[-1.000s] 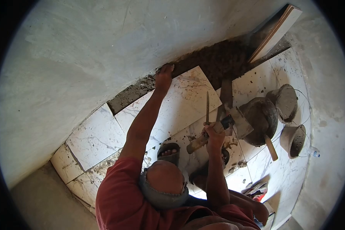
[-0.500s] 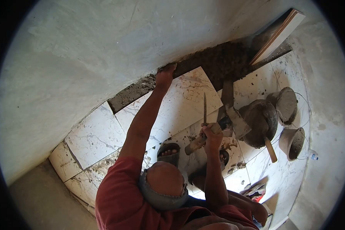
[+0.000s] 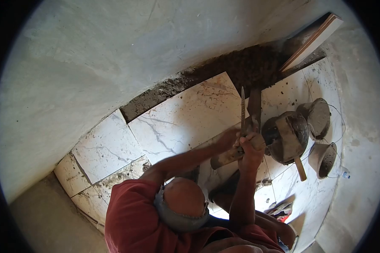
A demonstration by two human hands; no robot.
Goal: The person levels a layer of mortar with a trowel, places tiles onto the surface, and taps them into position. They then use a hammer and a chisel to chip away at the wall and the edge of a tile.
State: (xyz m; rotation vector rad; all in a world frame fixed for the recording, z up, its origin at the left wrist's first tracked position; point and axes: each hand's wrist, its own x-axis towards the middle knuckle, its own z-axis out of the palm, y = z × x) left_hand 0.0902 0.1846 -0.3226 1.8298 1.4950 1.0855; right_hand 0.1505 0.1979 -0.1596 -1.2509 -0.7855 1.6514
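Note:
My right hand (image 3: 252, 147) is closed around the wooden handle of a trowel (image 3: 226, 158); its mortar-smeared blade (image 3: 290, 138) overlaps the dark basin (image 3: 276, 157). A long, thin pointed rod (image 3: 242, 105) stands up from the same grip. My left hand (image 3: 231, 139) is right beside it, its fingers mostly hidden behind the rod and my right hand. Under both hands lies a large white marble-look tile (image 3: 190, 109), with crumbs of mortar on its face. A strip of dark mortar (image 3: 156, 96) runs between this tile and the wall.
A bare plastered wall (image 3: 114, 50) rises along the far side. Cut boards or tiles (image 3: 314, 40) lean in the corner. Two mortar-coated buckets (image 3: 318, 118) stand at the right, near a plastic bottle (image 3: 345, 173). Another wooden handle (image 3: 299, 168) sticks out of the basin.
My left hand has left the mortar strip by the wall and come across to my right hand. The trowel and rod have shifted right, bringing the blade over the basin.

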